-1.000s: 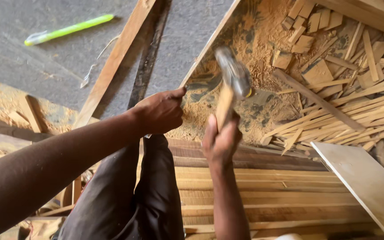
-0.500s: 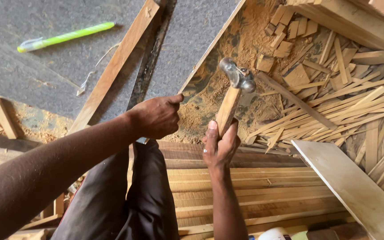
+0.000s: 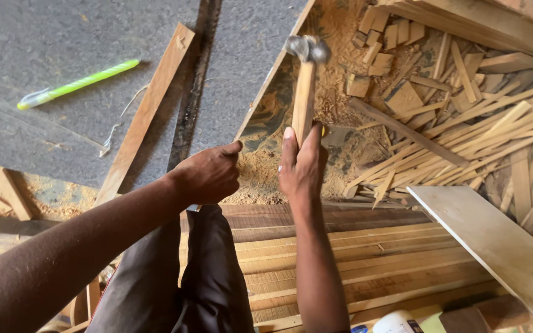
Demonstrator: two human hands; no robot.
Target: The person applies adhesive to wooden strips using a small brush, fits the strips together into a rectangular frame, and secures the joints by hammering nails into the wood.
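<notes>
My right hand (image 3: 302,165) grips the lower end of a wooden-handled hammer (image 3: 304,98). The hammer stands almost upright, its steel head (image 3: 307,48) raised over a sawdust-covered dark panel (image 3: 272,117). My left hand (image 3: 208,176) sits just left of it, fingers curled under. Its thumb points at the near end of a thin pale strip (image 3: 274,73) along the panel's edge. Whatever lies under the left fingers is hidden. My dark trouser leg (image 3: 208,277) is below the hands.
A green pen (image 3: 78,83) lies on grey ground at upper left, beside a wooden batten (image 3: 149,111) and a dark metal bar (image 3: 191,92). Offcuts and splinters (image 3: 464,123) pile up at right. Stacked planks (image 3: 365,259) lie below, with a pale board (image 3: 501,246) leaning at right.
The hammer has swung up from a rightward tilt to nearly upright, its head now higher and farther from me. My left hand has stayed by the strip's end.
</notes>
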